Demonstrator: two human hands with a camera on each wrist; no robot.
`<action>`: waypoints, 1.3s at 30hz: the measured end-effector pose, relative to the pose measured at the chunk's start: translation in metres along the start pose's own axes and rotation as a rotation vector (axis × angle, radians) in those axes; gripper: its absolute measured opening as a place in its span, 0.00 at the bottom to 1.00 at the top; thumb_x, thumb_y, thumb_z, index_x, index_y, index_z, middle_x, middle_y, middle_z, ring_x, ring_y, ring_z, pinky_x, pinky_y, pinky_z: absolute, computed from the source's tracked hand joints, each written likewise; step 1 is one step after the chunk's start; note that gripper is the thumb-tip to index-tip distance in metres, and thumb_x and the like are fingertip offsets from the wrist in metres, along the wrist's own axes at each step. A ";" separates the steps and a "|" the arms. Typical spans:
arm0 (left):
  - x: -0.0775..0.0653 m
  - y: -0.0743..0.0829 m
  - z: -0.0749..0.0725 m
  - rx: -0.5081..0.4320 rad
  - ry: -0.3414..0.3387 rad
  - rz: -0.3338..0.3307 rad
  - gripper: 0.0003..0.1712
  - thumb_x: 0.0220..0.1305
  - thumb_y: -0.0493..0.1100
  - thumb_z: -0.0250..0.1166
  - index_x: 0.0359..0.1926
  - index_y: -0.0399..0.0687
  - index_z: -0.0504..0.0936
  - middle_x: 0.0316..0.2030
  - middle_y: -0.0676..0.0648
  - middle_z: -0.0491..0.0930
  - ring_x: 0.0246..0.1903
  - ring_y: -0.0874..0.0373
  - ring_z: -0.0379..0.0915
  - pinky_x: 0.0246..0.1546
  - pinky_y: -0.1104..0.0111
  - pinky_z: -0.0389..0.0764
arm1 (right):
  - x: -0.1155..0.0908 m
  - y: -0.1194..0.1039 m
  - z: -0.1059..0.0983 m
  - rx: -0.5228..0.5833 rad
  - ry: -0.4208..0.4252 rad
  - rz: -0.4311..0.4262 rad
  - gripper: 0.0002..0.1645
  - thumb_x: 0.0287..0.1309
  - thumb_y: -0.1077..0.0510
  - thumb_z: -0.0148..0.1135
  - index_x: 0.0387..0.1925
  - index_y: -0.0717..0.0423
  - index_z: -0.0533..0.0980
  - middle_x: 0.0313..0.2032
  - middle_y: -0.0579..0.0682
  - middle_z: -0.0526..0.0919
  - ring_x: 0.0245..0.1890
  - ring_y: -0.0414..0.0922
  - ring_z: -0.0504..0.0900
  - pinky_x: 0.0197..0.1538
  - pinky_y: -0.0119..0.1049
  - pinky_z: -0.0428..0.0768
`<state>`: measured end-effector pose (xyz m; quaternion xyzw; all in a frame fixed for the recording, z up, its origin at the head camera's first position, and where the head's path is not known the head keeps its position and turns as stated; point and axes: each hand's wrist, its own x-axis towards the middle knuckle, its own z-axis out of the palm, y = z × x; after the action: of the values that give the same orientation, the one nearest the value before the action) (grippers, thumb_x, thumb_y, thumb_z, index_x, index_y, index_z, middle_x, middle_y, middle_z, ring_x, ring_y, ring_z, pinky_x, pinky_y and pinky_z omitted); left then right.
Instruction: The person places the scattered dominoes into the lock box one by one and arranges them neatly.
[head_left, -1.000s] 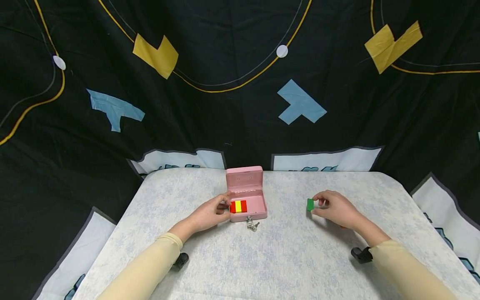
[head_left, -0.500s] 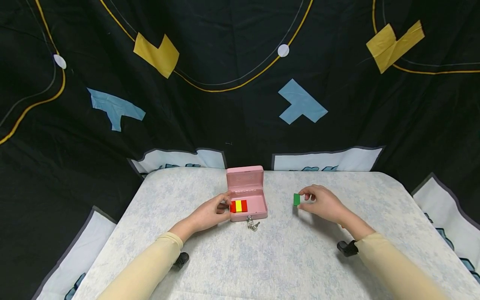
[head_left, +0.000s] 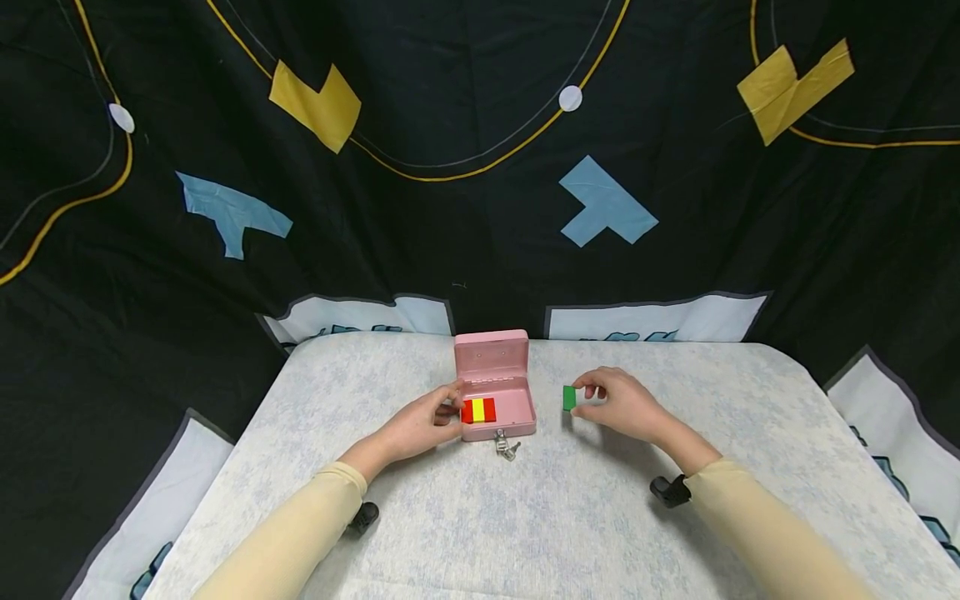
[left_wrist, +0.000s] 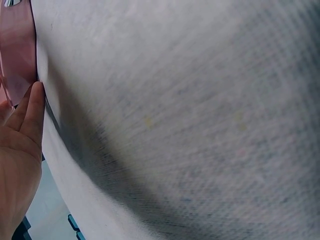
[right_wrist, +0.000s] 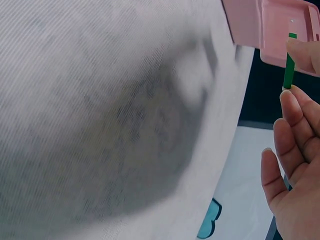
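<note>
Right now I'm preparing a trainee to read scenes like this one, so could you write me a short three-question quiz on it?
1. True or false: the lid of the pink box stands open.
2. Multiple choice: what does the right hand pinch? a) the keys; b) the green block; c) nothing.
3. Short answer: which two colours show on the blocks inside the box?

Key: 1. True. 2. b. 3. Red and yellow.
</note>
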<state>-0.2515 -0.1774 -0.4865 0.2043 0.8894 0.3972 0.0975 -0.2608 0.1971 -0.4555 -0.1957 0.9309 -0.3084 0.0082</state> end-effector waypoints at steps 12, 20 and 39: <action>0.000 0.000 0.000 0.007 0.004 -0.008 0.20 0.67 0.51 0.71 0.52 0.48 0.75 0.78 0.55 0.57 0.60 0.54 0.76 0.62 0.62 0.77 | 0.011 -0.018 0.013 0.005 -0.007 -0.056 0.23 0.54 0.50 0.76 0.50 0.50 0.82 0.36 0.41 0.78 0.39 0.43 0.73 0.41 0.40 0.75; 0.000 -0.001 0.001 -0.007 0.006 0.012 0.20 0.68 0.52 0.70 0.51 0.47 0.75 0.78 0.52 0.57 0.60 0.51 0.76 0.62 0.58 0.78 | 0.021 -0.027 0.022 -0.015 -0.018 -0.061 0.24 0.53 0.48 0.77 0.50 0.49 0.82 0.35 0.40 0.78 0.38 0.43 0.73 0.39 0.39 0.76; 0.001 -0.003 0.000 0.006 -0.003 0.012 0.22 0.67 0.52 0.71 0.53 0.47 0.74 0.78 0.55 0.57 0.60 0.55 0.76 0.61 0.63 0.78 | 0.040 -0.049 0.040 -0.011 -0.039 -0.070 0.22 0.55 0.49 0.75 0.50 0.49 0.83 0.34 0.43 0.78 0.38 0.43 0.73 0.38 0.39 0.75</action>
<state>-0.2532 -0.1787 -0.4882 0.2104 0.8892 0.3949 0.0958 -0.2744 0.1233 -0.4556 -0.2344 0.9248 -0.2994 0.0145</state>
